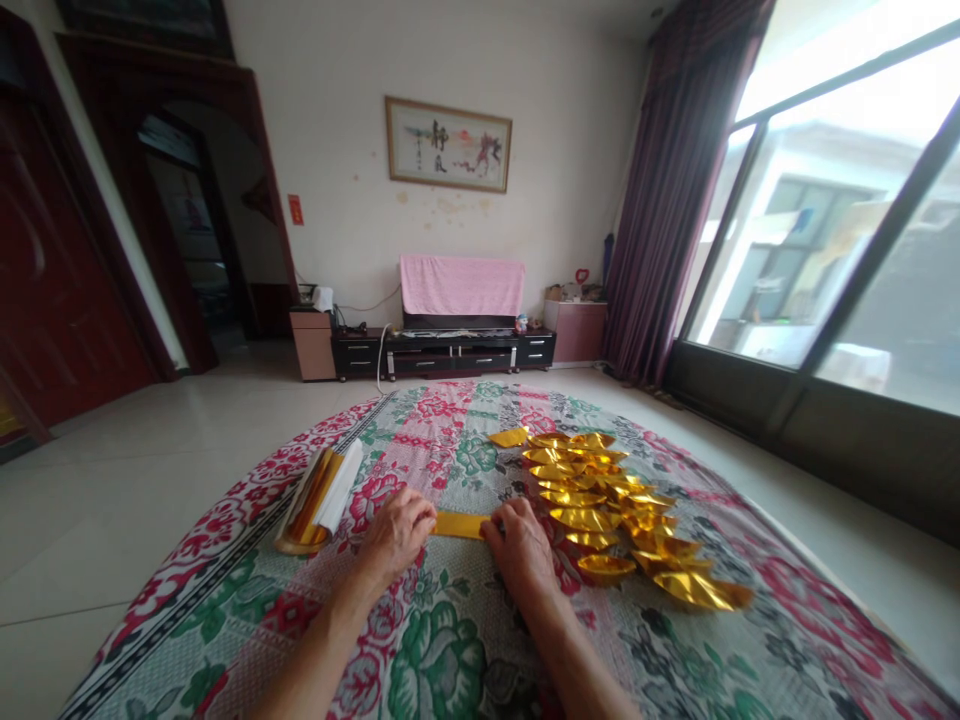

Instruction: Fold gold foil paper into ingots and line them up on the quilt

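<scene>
A narrow folded strip of gold foil paper (459, 525) lies across the patterned cloth between my hands. My left hand (401, 530) pinches its left end with curled fingers. At the other end, the fingers of my right hand (520, 545) are closed on the strip. To the right stand several folded gold paper ingots (585, 520) in rows, boat-shaped and shiny. Left of my hands rests a loosely rolled stack of gold foil sheets (319, 500) with white backing. My fingertips partly hide both ends of the strip.
The round table is covered by a floral tablecloth (439, 650) in red, green and grey. Beyond its far edge, a low black cabinet (465, 358) stands by the wall, with a pink cloth (461, 285) draped above it. A purple curtain (660, 200) hangs beside the window at right.
</scene>
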A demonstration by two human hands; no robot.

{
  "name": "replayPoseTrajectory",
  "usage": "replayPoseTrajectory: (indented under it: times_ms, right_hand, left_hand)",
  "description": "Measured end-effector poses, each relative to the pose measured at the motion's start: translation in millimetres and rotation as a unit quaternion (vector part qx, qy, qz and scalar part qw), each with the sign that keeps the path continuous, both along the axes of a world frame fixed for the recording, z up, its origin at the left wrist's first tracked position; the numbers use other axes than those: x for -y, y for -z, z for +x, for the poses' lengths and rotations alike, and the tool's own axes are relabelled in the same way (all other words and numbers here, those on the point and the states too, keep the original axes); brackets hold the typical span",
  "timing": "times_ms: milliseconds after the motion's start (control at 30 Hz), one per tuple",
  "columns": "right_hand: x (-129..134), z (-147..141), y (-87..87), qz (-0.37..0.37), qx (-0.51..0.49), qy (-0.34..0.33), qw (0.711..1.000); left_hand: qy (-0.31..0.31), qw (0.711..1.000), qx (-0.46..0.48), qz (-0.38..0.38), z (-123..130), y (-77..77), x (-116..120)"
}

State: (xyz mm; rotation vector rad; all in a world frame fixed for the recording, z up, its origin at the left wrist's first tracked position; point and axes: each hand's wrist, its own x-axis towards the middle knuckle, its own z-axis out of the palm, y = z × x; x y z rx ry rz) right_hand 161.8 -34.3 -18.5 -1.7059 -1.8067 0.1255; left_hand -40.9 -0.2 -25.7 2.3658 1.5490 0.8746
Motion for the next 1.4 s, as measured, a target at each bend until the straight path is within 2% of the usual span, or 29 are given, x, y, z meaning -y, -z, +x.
replayPoseTrajectory:
  times_ms: [300, 467, 667, 867, 967, 1400]
  right_hand:
    - [-2, -2, 1.4, -0.002, 0.036, 0.011, 0.999]
    - [-2, -5, -1.4, 0.018, 0.095, 0.008, 0.995]
    - [-3, -4, -1.2, 0.021, 0.117, -0.034, 0.992]
    - [0, -2, -0.1, 0.013, 0.093, -0.014, 0.996]
    - [2, -3, 0.1, 0.020, 0.094, -0.009, 0.995]
    - [7, -9, 2.7, 0.045, 0.091, 0.006, 0.995]
  left_hand:
    - [-0.027, 0.998, -0.054, 0.027, 6, 1.5, 3]
    - [-0.060, 0.993, -0.096, 0.032, 18, -9.0, 11]
    - [-0.081, 0.985, -0.145, 0.041, 30, -18.6, 15]
    - [-0.059, 0.989, -0.134, 0.019, 29, -11.2, 11]
    - [-0.060, 0.990, -0.120, 0.031, 29, -7.6, 12]
    - [-0.129, 0.982, -0.120, 0.074, 45, -4.5, 24]
